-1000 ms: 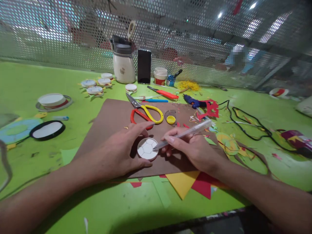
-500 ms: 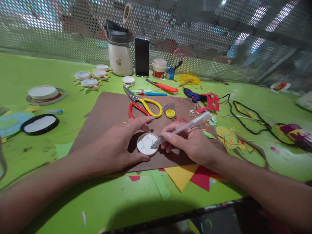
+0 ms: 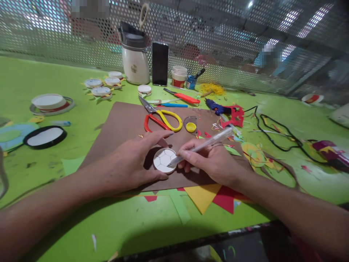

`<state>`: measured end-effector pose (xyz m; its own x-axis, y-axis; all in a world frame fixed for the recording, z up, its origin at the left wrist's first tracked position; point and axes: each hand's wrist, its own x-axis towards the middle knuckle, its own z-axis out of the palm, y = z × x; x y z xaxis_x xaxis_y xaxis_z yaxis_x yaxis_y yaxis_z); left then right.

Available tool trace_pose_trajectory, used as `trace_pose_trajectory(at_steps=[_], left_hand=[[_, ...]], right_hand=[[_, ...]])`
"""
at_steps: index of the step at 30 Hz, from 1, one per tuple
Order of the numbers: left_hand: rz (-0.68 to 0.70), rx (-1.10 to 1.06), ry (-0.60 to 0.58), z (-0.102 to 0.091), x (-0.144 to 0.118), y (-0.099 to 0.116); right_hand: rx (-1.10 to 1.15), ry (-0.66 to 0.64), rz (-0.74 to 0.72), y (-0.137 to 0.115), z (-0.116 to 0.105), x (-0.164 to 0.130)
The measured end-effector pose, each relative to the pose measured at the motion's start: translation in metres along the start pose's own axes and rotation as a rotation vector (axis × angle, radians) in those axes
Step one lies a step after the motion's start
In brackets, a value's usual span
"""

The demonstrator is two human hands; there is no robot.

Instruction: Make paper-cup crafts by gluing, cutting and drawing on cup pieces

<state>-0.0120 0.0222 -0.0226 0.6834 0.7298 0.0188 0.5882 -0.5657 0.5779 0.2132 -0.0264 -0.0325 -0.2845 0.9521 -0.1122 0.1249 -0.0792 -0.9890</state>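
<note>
A small round white disc (image 3: pixel 162 159) with a soccer-ball pattern of dark lines lies on a brown board (image 3: pixel 109 131). My left hand (image 3: pixel 131 160) curves around its left side, thumb at the near edge and fingers at the far edge, steadying it. In my right hand (image 3: pixel 209 158) a clear-barrelled pen (image 3: pixel 212 140) is pinched, its tip on the disc's lower right part. Just beyond the hands lie scissors (image 3: pixel 166 122) with one red and one yellow handle, beside a clear protractor with a yellow cap (image 3: pixel 191 127).
A red-handled cutter (image 3: pixel 188 98), a blue pen (image 3: pixel 174 105) and a blue glue gun (image 3: pixel 218 106) with a black cord lie behind the board. Further back stand a phone (image 3: pixel 160 63) and a white jug (image 3: pixel 135 65). Paper scraps (image 3: pixel 203 196) stick out at the board's near edge.
The pen tip has shifted slightly left and down over the disc. My left hand stays around it, and the view has moved a little.
</note>
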Motion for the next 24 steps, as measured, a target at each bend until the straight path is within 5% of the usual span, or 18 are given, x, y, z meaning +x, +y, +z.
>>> trace_pose_trajectory(at_steps=[24], left_hand=[[0.022,0.025,0.019,0.0022,0.0007,-0.0022]], right_hand=[[0.037,0.008,0.02,-0.003,0.0022,-0.0005]])
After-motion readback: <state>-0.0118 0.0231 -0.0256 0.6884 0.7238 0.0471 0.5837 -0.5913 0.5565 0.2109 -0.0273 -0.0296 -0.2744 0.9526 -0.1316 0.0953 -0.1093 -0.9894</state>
